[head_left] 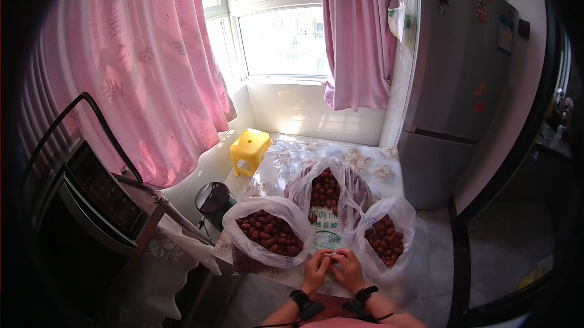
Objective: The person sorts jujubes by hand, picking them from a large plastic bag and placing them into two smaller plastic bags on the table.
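Pink curtain [140, 72] hangs down the far left, above a dark glass-fronted appliance [91, 194] on a stand. Just right of it stand a black bin [213, 197] and, farther back beneath the window [283, 39], a yellow stool [250, 148]. Next comes the left bag [271, 230], clear plastic with its mouth rolled wide open, filled with small red fruit and resting on a flowered surface [365, 160]. The left hand [316, 267] sits at that bag's near right corner, fingers bent inward and closed, a black band on its wrist. Its fingertips meet those of the right hand [351, 268] over a small pale piece [326, 257], which both hands pinch; what the piece is cannot be told. Behind the hands lies a white sack printed in green [325, 227], and beyond it the middle bag [325, 188] of red fruit stands open. The right hand is likewise curled shut and banded at the wrist, just beside the right bag [384, 237], also full of red fruit. A grey fridge [456, 72] with magnets fills the right side.
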Demonstrator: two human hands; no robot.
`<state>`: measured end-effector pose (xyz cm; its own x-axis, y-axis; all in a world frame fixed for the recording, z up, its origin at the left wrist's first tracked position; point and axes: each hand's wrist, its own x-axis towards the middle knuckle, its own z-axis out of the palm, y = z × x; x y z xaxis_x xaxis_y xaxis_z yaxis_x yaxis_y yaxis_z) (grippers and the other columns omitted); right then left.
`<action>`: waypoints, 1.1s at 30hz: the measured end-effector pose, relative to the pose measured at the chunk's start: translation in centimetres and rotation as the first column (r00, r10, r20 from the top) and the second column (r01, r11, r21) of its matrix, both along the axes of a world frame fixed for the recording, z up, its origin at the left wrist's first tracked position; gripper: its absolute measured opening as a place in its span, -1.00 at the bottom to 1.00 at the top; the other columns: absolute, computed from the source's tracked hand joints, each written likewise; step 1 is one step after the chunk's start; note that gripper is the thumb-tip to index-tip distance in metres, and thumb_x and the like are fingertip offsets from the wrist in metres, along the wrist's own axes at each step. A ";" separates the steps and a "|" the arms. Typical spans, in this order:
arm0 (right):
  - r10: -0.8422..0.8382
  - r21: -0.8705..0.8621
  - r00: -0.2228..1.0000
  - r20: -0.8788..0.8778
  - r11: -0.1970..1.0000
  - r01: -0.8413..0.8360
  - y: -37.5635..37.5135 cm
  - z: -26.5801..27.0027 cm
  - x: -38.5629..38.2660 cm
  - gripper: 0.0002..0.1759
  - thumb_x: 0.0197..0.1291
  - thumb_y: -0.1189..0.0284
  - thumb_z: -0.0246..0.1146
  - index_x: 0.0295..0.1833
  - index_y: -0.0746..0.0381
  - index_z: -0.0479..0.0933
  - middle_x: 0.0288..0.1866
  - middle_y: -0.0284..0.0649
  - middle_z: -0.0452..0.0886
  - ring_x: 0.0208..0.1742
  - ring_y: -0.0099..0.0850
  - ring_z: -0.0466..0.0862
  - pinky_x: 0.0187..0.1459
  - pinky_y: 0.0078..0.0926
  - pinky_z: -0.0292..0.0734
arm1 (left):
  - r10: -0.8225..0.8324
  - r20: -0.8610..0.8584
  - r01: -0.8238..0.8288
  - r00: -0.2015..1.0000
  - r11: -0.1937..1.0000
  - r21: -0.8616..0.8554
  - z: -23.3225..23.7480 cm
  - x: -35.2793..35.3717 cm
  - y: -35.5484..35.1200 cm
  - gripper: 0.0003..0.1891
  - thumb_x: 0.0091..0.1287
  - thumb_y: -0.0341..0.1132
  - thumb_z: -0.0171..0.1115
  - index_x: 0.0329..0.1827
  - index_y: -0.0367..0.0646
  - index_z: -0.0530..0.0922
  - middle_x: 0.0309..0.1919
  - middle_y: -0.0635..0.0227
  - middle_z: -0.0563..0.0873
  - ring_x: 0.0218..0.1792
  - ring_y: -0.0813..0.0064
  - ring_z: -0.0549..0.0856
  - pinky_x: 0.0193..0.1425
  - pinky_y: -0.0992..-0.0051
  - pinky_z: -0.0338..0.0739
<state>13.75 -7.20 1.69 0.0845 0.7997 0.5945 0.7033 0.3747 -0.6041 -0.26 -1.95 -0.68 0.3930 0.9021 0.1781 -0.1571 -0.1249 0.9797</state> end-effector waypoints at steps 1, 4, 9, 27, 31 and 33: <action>0.001 0.000 1.000 0.000 1.000 -0.001 0.0 0.0 0.0 -0.67 0.10 0.53 0.46 -0.01 0.24 0.58 0.04 -0.06 0.56 0.04 -0.04 0.65 0.00 -0.22 0.64 | 0.001 0.000 -0.001 1.000 1.000 0.000 -0.1 0.1 0.0 -0.74 0.57 -0.31 0.16 0.20 -0.22 0.58 -0.16 0.29 0.80 -0.12 0.53 0.77 -0.03 0.51 0.62; -0.051 0.025 0.999 -0.009 0.998 0.051 0.0 0.1 -0.1 -0.68 0.11 0.47 0.47 -0.02 0.21 0.59 0.01 -0.10 0.60 0.02 -0.05 0.67 0.02 -0.18 0.63 | 0.057 -0.059 -0.049 0.997 0.990 0.132 -0.5 0.3 0.0 -0.78 0.55 -0.35 0.18 0.14 -0.25 0.58 -0.16 0.30 0.76 -0.14 0.52 0.76 -0.04 0.51 0.62; -0.034 -0.012 0.998 -0.044 0.999 0.033 -0.2 0.3 -0.1 -0.68 0.08 0.49 0.47 -0.05 0.23 0.58 0.02 -0.09 0.61 0.03 -0.04 0.66 0.03 -0.19 0.63 | 0.064 0.150 -0.042 0.987 0.989 -0.145 -0.3 0.5 0.1 -0.84 0.51 -0.38 0.26 0.04 -0.26 0.60 -0.18 0.34 0.75 -0.16 0.55 0.76 -0.04 0.52 0.63; -0.012 -0.054 0.996 -0.087 0.998 0.007 -0.2 0.7 -0.1 -0.71 0.12 0.51 0.45 -0.05 0.26 0.58 0.02 -0.07 0.59 0.03 -0.05 0.65 0.02 -0.23 0.61 | 0.005 -0.023 -0.006 1.000 0.998 -0.060 -0.8 0.1 0.4 -0.76 0.52 -0.28 0.26 0.10 -0.23 0.56 -0.16 0.20 0.83 -0.13 0.50 0.82 -0.03 0.51 0.66; -0.021 -0.057 0.996 -0.090 0.998 0.016 -0.2 0.5 -0.1 -0.71 0.11 0.51 0.45 -0.04 0.26 0.59 0.01 -0.07 0.58 0.03 -0.05 0.65 0.02 -0.23 0.61 | 0.004 -0.036 -0.005 0.999 0.999 -0.036 0.2 0.2 0.2 -0.76 0.54 -0.24 0.22 0.07 -0.24 0.56 -0.19 0.21 0.82 -0.19 0.48 0.82 -0.08 0.51 0.65; -0.042 -0.019 0.997 -0.070 0.999 0.040 0.0 0.1 0.0 -0.71 0.11 0.51 0.45 -0.04 0.26 0.59 0.01 -0.07 0.58 0.03 -0.05 0.65 0.02 -0.23 0.61 | 0.074 -0.178 -0.058 0.981 0.994 0.091 1.1 0.2 -0.1 -0.79 0.53 -0.27 0.26 0.01 -0.24 0.58 -0.23 0.25 0.81 -0.23 0.49 0.80 -0.13 0.50 0.64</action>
<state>13.72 -7.19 1.78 0.1585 0.8049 0.5718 0.6736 0.3353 -0.6587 -0.04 -2.06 0.43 0.3657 0.9118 0.1869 0.0333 -0.2135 0.9764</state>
